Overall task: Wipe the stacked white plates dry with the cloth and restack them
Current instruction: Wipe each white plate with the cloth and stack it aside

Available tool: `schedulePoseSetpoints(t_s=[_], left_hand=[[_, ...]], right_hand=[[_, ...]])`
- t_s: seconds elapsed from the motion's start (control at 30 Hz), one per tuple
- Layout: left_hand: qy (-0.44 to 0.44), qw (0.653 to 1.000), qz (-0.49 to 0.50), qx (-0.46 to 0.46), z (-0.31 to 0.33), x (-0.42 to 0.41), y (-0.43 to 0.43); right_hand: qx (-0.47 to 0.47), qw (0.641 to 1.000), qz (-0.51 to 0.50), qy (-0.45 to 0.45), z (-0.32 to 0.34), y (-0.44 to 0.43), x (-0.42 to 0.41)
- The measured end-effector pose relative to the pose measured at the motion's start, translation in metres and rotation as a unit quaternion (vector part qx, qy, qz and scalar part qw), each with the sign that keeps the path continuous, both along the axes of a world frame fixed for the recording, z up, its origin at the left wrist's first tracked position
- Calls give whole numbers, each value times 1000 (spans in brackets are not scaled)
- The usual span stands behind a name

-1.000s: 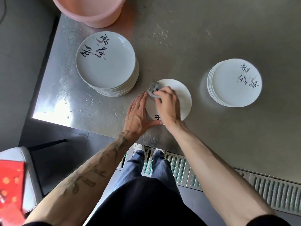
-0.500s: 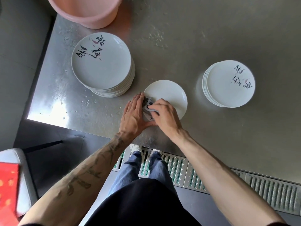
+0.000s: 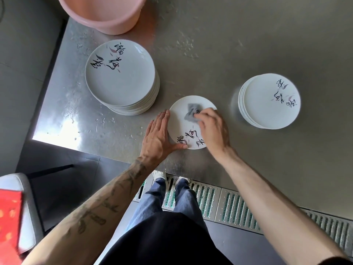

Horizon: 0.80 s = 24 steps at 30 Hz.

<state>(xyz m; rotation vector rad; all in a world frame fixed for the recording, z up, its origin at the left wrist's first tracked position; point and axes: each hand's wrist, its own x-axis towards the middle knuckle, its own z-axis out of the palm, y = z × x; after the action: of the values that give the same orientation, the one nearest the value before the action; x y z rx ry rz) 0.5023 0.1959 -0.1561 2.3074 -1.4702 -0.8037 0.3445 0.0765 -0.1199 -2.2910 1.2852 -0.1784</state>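
Observation:
A single white plate (image 3: pixel 181 123) with black brush lettering lies flat near the steel table's front edge. My right hand (image 3: pixel 213 129) presses a small grey cloth (image 3: pixel 192 112) onto the plate's far half, fingers curled over the cloth. My left hand (image 3: pixel 158 138) lies flat with straight fingers against the plate's left rim, thumb along its near edge. A tall stack of white plates (image 3: pixel 122 77) stands to the left. A shorter stack of white plates (image 3: pixel 269 101) stands to the right.
A pink plastic basin (image 3: pixel 103 14) sits at the table's far left. The steel table (image 3: pixel 210 44) ends close to my body and at the left, with a floor drain grate (image 3: pixel 229 205) below. A red item (image 3: pixel 9 217) lies on a grey seat at the lower left.
My right hand slid the cloth from the plate's near-left rim across to its far side, uncovering the lettering. My left hand stayed at the left rim.

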Motion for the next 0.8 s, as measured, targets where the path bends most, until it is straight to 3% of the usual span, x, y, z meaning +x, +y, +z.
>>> schedulePoseSetpoints(t_s=[0.13, 0.3, 0.5, 0.6, 0.8], left_hand=[[-9, 1000, 0, 13, 1, 1, -2], [-13, 1000, -6, 13, 2, 1, -2], [-18, 1000, -5, 17, 2, -1, -1], [-20, 1000, -8, 17, 4, -2, -1], [-39, 999, -11, 25, 3, -3, -4]], right_hand=[[-25, 998, -35, 38, -2, -25, -6], [-6, 999, 9, 38, 2, 4, -24], [1, 996, -71, 50, -1, 3, -13], [40, 997, -60, 22, 4, 41, -10], [86, 994, -41, -58, -1, 30, 45]])
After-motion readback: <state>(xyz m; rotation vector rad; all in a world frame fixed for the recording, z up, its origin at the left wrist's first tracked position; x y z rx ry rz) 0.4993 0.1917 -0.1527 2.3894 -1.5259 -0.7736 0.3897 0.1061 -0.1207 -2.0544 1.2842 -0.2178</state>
